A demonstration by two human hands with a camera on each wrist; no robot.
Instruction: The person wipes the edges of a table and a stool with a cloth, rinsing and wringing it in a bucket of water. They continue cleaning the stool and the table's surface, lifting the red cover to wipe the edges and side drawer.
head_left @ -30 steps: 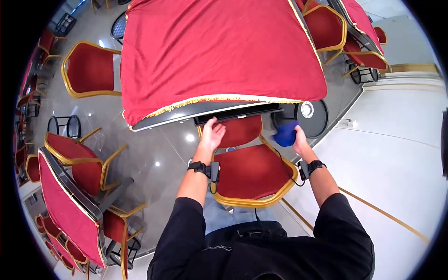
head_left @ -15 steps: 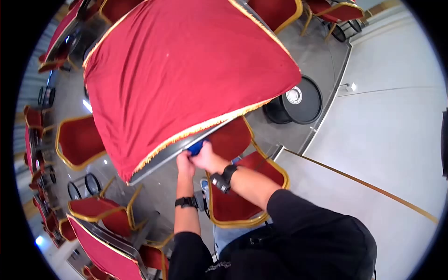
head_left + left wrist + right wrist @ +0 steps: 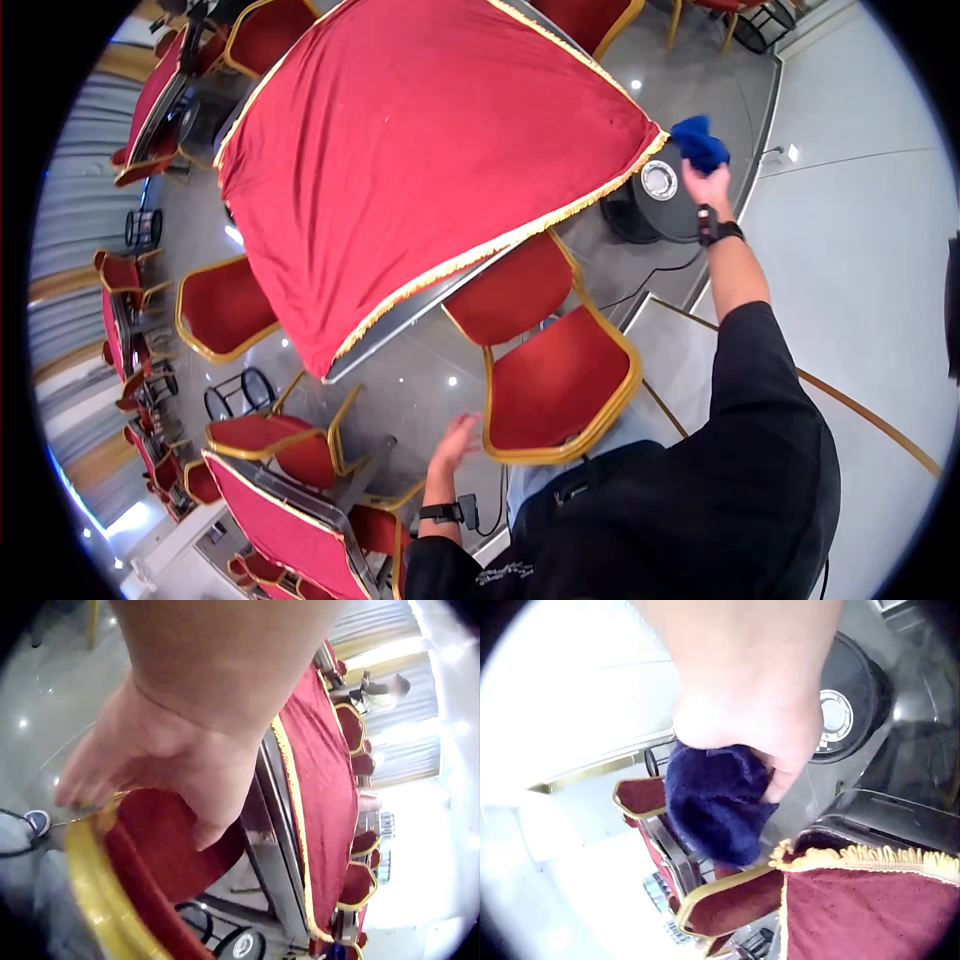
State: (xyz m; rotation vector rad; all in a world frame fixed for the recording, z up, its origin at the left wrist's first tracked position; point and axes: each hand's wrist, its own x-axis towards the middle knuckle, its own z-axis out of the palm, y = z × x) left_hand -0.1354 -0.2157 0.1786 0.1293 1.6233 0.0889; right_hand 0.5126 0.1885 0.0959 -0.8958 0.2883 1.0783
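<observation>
My right hand (image 3: pixel 708 184) grips a bunched dark blue cloth (image 3: pixel 700 145) beside the far right corner of the table. In the right wrist view the cloth (image 3: pixel 716 802) hangs below the curled fingers, near the yellow fringe of the red tablecloth (image 3: pixel 870 907). My left hand (image 3: pixel 455 446) is held low, left of the red chair (image 3: pixel 560 375), with loose fingers and nothing in them. The left wrist view shows that hand (image 3: pixel 165 761) over the chair's gold frame (image 3: pixel 101 892). Red tablecloth (image 3: pixel 430 150) covers the table, whose dark edge (image 3: pixel 420 310) shows along the near side.
A round black stand (image 3: pixel 675 215) with a silver disc on top is by the wall (image 3: pixel 850 250), under my right arm. More red chairs (image 3: pixel 225 305) and a second covered table (image 3: pixel 285 525) stand at left. A person (image 3: pixel 379 696) is far off in the left wrist view.
Both hands were together at the table's near edge with the cloth. The right hand has since swung out to the far right corner with it; the left has let go and drawn back toward the body.
</observation>
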